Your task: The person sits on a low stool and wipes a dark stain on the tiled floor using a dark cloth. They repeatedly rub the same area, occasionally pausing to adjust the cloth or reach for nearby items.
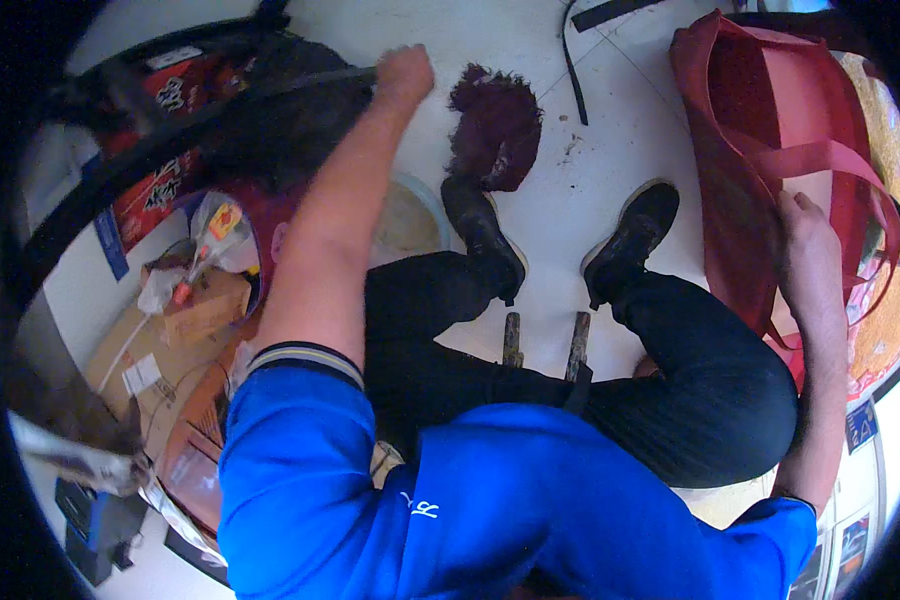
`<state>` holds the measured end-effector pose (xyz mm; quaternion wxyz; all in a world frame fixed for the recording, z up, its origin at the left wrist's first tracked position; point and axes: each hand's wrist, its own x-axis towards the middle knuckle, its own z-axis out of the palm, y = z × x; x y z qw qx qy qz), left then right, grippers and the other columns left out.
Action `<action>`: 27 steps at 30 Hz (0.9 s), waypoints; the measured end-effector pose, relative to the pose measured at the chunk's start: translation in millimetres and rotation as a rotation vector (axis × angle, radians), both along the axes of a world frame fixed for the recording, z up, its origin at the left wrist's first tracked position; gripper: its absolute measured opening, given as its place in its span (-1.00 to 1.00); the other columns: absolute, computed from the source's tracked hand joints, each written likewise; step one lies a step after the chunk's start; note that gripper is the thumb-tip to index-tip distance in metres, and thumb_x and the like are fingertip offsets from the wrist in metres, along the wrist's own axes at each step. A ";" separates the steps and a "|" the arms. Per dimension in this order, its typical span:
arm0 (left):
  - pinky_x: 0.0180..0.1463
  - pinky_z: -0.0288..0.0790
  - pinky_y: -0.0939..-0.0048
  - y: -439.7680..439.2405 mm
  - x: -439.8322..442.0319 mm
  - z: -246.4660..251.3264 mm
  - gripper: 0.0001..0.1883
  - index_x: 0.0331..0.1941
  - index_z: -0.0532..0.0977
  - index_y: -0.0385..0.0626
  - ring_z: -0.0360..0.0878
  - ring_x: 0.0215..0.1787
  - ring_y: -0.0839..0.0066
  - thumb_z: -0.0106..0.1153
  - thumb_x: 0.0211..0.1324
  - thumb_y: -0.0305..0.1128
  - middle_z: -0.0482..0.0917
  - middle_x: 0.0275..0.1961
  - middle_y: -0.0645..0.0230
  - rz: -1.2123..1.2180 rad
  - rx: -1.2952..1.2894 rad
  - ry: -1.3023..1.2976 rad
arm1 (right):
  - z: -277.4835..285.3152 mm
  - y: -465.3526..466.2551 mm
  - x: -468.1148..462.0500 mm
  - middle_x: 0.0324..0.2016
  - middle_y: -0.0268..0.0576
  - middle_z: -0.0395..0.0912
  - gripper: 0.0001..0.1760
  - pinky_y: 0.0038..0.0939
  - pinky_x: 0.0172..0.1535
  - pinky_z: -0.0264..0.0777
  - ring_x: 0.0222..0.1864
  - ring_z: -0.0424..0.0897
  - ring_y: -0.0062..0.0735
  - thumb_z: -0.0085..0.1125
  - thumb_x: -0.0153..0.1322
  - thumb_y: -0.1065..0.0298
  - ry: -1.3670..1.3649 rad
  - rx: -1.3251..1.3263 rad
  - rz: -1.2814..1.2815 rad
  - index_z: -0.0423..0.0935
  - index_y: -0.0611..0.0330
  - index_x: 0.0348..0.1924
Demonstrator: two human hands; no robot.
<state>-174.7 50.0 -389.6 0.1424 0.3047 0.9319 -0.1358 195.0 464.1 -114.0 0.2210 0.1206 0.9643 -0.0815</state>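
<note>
At the upper left, my left hand (406,73) is closed on the end of a dark strap or edge (337,75) that runs left across a black bag (270,127). Far to the right, my right hand (808,225) lies at the side of a large red fabric bag (735,180), by its handle (817,159); the fingertips curl over the bag's rim, and whether they grip it is hard to tell. The bag's mouth gapes, with a pale pink inner face. Between the hands a frayed dark red cloth (499,127) lies on the floor, against one black shoe.
Cardboard boxes (202,307) and plastic packets stand at the left. A round tub (412,214) sits beside my left knee. A black strip (576,75) lies on the tiles, with small debris nearby. Two stool or chair legs (579,341) show between my legs.
</note>
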 end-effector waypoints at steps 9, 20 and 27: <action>0.32 0.52 -0.03 -22.3 -80.8 -41.7 -0.61 0.16 0.66 -0.10 0.64 0.30 -0.02 0.00 0.42 -0.24 0.68 0.23 0.04 0.163 -0.358 -0.221 | 1.8 -3.7 -19.5 -0.14 0.25 0.68 -0.64 0.01 -0.06 0.63 -0.11 0.72 0.25 0.10 0.45 0.60 -0.116 -0.083 -0.086 0.59 0.30 0.11; 0.36 0.48 -0.03 -23.7 -88.6 -70.0 -0.53 0.31 0.50 -0.17 0.59 0.39 0.06 0.09 0.38 -0.30 0.59 0.37 0.05 0.276 -0.459 -0.275 | 6.0 -4.9 -22.8 -0.08 0.25 0.69 -0.59 0.00 0.03 0.59 -0.02 0.71 0.21 0.13 0.45 0.58 -0.193 -0.081 -0.125 0.61 0.29 0.16; 0.32 0.45 -0.07 -21.7 -66.6 -57.0 -0.62 0.21 0.57 -0.09 0.64 0.29 0.03 0.07 0.39 -0.27 0.67 0.25 0.13 0.186 -0.368 -0.144 | 7.3 -5.2 -27.8 -0.05 0.23 0.71 -0.60 -0.04 0.07 0.61 -0.01 0.71 0.18 0.11 0.46 0.59 -0.191 -0.089 -0.133 0.63 0.29 0.16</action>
